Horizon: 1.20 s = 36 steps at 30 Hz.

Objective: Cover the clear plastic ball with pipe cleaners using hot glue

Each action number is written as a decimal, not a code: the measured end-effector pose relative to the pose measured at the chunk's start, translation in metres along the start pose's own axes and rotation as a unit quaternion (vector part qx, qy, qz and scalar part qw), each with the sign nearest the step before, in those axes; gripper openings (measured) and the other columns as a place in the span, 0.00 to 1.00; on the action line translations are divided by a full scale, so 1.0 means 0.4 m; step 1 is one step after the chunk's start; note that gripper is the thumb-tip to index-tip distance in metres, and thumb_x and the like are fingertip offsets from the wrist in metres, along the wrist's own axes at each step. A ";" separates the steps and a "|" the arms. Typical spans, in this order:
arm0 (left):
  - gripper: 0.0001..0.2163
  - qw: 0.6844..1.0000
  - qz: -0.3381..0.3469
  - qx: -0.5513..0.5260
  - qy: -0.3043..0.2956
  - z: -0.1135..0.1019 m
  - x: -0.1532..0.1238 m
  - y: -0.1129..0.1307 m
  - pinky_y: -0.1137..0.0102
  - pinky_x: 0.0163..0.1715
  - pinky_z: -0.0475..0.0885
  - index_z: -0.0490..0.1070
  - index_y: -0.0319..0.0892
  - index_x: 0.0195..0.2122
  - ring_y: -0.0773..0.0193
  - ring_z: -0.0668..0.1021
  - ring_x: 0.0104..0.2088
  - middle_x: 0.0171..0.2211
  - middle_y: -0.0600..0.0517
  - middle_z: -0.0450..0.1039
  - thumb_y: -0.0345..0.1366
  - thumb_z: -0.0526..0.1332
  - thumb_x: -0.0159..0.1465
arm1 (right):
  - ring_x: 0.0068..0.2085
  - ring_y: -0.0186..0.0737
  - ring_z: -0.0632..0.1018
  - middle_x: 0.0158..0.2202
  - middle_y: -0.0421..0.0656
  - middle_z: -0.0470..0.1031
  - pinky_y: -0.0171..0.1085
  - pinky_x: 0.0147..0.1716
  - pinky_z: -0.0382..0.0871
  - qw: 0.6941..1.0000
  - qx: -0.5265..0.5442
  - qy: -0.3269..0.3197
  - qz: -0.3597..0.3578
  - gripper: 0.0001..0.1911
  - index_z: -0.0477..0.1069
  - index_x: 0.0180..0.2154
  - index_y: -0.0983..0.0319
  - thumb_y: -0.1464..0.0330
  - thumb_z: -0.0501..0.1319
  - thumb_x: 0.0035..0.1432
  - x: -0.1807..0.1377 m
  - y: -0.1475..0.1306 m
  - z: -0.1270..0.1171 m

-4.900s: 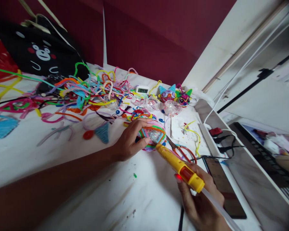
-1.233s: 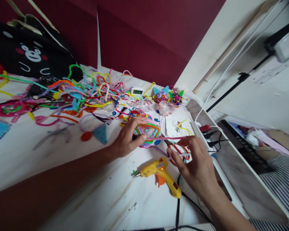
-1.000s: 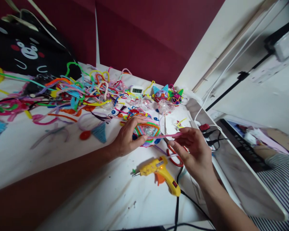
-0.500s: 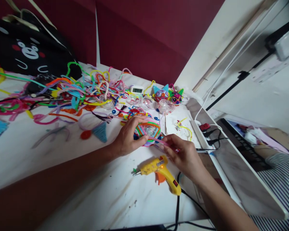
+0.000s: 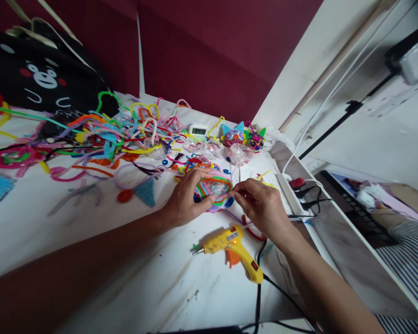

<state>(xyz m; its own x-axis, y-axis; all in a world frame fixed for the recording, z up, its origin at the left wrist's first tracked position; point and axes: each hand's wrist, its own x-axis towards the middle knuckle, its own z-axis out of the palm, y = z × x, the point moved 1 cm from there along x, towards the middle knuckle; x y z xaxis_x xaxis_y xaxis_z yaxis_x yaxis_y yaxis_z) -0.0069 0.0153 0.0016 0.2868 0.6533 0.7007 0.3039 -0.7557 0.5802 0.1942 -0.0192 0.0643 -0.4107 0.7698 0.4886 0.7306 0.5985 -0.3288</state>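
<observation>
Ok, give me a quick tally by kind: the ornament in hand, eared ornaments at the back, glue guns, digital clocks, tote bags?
Pipe-cleaner-trimmed ornament in the left hand: 1
Eared ornaments, blue-eared one and green-eared one: 2
Yellow glue gun: 1
Digital clock: 1
Black tote bag: 1
Total: 6

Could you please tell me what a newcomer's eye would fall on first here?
Probably the yellow glue gun, lying on the white table in the lower middle of the view. Next might come the tangle of bright pipe cleaners at the table's left, in front of a black bag. Just beyond the glue gun, the left hand holds a multicoloured craft piece, with the right hand pinched at its right edge.
</observation>
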 end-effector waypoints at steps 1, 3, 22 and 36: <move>0.18 1.000 0.003 0.000 0.003 0.001 0.000 0.000 0.54 0.58 0.67 0.64 0.41 0.51 0.51 0.72 0.56 0.51 0.42 0.69 0.31 0.61 0.59 | 0.31 0.35 0.76 0.31 0.43 0.76 0.32 0.31 0.67 1.000 -0.015 -0.006 -0.013 0.04 0.73 0.36 0.62 0.70 0.59 0.64 0.003 0.002 0.000; 0.18 1.000 0.004 0.000 0.007 0.003 0.000 0.000 0.55 0.58 0.68 0.64 0.41 0.50 0.52 0.72 0.56 0.51 0.42 0.69 0.31 0.61 0.59 | 0.31 0.36 0.75 0.32 0.43 0.76 0.33 0.31 0.66 0.999 -0.040 -0.019 -0.027 0.05 0.72 0.37 0.62 0.70 0.58 0.65 0.007 0.006 0.000; 0.17 1.000 0.002 0.023 0.003 0.005 0.003 0.004 0.54 0.57 0.69 0.63 0.41 0.49 0.51 0.73 0.55 0.51 0.43 0.70 0.30 0.61 0.58 | 0.35 0.39 0.76 0.34 0.45 0.75 0.34 0.34 0.65 0.982 -0.147 -0.099 -0.069 0.09 0.72 0.38 0.63 0.68 0.55 0.68 0.053 0.005 -0.003; 0.13 0.996 0.054 0.068 -0.019 0.001 0.002 0.014 0.56 0.59 0.67 0.65 0.43 0.48 0.53 0.70 0.58 0.54 0.43 0.67 0.27 0.58 0.61 | 0.35 0.38 0.77 0.35 0.46 0.76 0.33 0.35 0.64 0.979 -0.123 -0.155 -0.047 0.06 0.73 0.39 0.65 0.70 0.58 0.66 0.078 -0.008 -0.013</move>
<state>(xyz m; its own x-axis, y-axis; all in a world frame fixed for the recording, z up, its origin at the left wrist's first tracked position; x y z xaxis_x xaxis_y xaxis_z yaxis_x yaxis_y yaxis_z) -0.0048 0.0117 0.0053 0.3578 0.5718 0.7383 0.3891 -0.8100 0.4388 0.1818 0.0020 0.0849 -0.6002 0.7670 0.2270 0.7753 0.6276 -0.0708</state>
